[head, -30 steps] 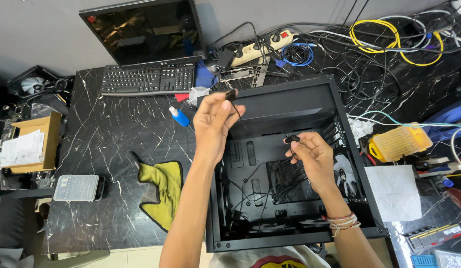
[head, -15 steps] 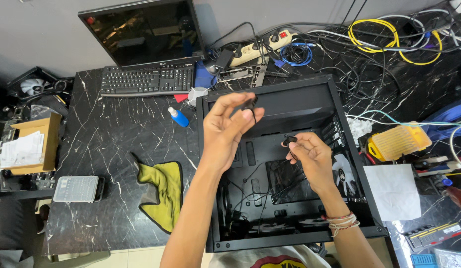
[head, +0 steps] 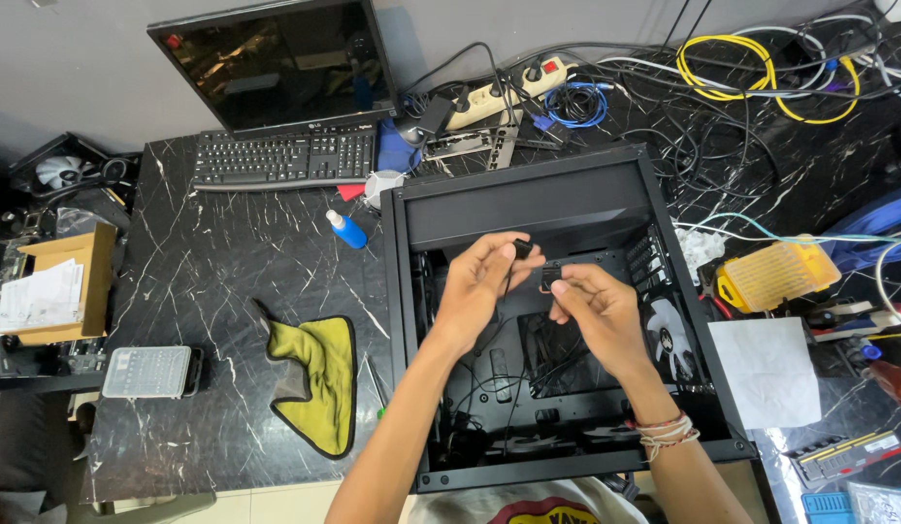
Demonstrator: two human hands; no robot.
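Black cable plug (head: 521,248) up over open black computer case (head: 567,194) (lying flat on dark marble table (head: 208,281)). Left hand (head: 479,286) fingers pinched shut on plug. Right hand (head: 596,311) fingers clamped on small black connector (head: 550,279), just beside. Yellow cloth (head: 319,378) lies left of case.

Your case (head: 567,204) looks like matt black metal, the table (head: 217,262) glossy veined marble, the cloth (head: 319,374) soft yellow fabric, the box (head: 77,281) plain cardboard.

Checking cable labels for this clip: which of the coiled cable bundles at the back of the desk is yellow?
The yellow cable coil at the far right; the smaller coil beside the power strip is blue.
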